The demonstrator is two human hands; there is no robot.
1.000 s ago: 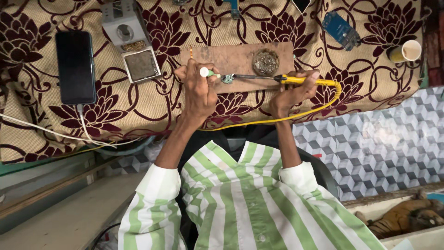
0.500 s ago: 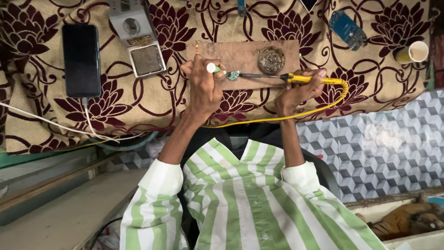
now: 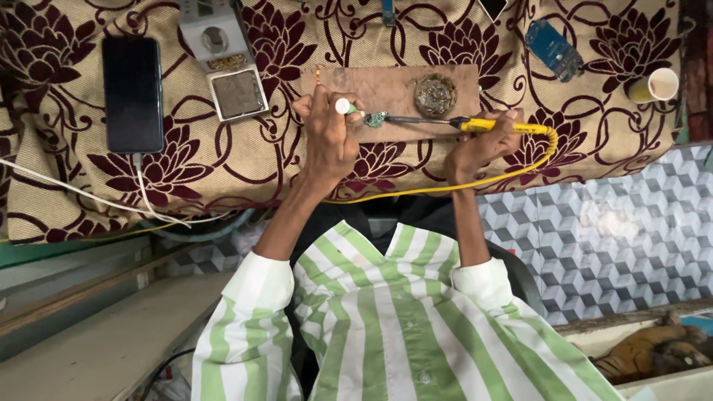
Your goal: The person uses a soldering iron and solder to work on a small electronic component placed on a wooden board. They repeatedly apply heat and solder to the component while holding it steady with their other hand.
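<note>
My left hand (image 3: 327, 137) is closed around a small white and green tube (image 3: 344, 107) and steadies a tiny green circuit board (image 3: 375, 119) on a brown wooden board (image 3: 349, 80). My right hand (image 3: 483, 145) grips a yellow-handled soldering iron (image 3: 490, 125). Its dark tip points left and meets the circuit board. A yellow cable (image 3: 445, 186) runs from the iron's handle back under both wrists. On the wooden board, just past the iron's shaft, sits a round tin of metal wool (image 3: 435, 95).
The table is covered by a beige cloth with maroon flowers (image 3: 594, 134). A black phone (image 3: 132, 93) on a white cable lies at the left, beside a white tool stand with a sponge (image 3: 223, 63). A blue module (image 3: 553, 48) and a paper cup (image 3: 657, 84) lie at the right.
Both hands stay at the wooden board with the iron's tip at the small circuit board. Only the view has shifted a little.
</note>
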